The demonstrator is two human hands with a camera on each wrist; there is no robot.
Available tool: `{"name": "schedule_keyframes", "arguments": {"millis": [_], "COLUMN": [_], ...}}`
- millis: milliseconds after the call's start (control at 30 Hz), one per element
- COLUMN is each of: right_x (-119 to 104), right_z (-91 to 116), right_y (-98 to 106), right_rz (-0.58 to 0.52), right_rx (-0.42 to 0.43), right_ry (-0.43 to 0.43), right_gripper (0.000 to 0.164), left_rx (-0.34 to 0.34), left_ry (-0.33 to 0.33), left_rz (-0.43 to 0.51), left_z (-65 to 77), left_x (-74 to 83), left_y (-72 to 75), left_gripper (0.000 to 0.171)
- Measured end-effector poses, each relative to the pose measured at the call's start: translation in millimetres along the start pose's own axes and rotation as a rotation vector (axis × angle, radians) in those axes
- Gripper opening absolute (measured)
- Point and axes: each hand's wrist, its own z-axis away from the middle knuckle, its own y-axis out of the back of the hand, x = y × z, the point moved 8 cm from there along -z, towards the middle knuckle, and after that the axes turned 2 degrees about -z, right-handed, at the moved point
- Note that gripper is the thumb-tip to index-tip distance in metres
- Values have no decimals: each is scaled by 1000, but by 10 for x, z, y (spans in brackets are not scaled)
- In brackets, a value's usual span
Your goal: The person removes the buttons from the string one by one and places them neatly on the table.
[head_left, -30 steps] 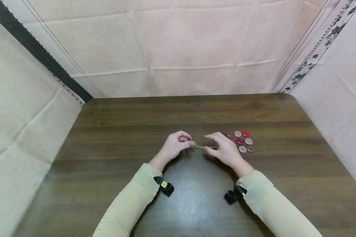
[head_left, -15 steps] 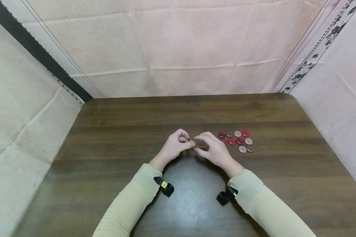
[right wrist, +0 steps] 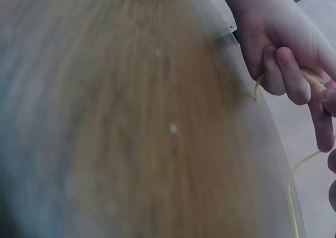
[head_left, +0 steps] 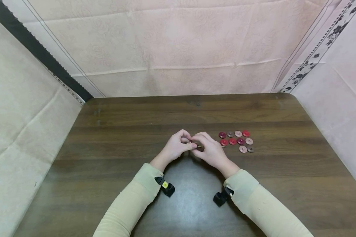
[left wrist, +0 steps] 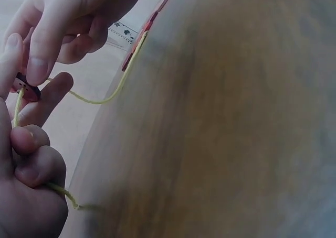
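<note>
My left hand (head_left: 175, 145) pinches a dark reddish button (left wrist: 32, 93) between thumb and finger. A yellow string (left wrist: 111, 95) comes out at the button's face and runs under the curled lower fingers of that hand, its short end hanging below them. From the button's other side, the long part of the string loops down toward the table. My right hand (head_left: 211, 150) meets the left one, its thumb and finger gripping at the button's edge. In the right wrist view the button is mostly hidden behind fingers, while the string (right wrist: 290, 188) trails downward.
To the right of my hands, several red, pink, maroon and grey-brown buttons (head_left: 240, 141) lie in rows on the brown wooden table (head_left: 130, 138). Pale patterned cloth (head_left: 190, 49) hangs behind the table's far edge and at both sides.
My right hand has moved left from beside the button rows to the left hand and now touches the held button. More loose buttons are uncovered. The left hand has stayed nearly still.
</note>
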Motion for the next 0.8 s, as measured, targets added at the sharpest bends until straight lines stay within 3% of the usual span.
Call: {"name": "schedule_keyframes", "arguments": {"millis": [500,800], "right_x": [26,11], "right_z": [-10,-8], "right_y": [5,35], "right_rz": [7,6], "right_rx": [-11,16], "right_ry": [-39,-10], "right_gripper": [31,31], "left_rx": [-39,-48], "left_ry": [-26,-48], "left_rz": [-4,-15], "left_z": [23,24], "left_x": [65,86], "left_y": [-29,-27], "left_gripper": [32,25]}}
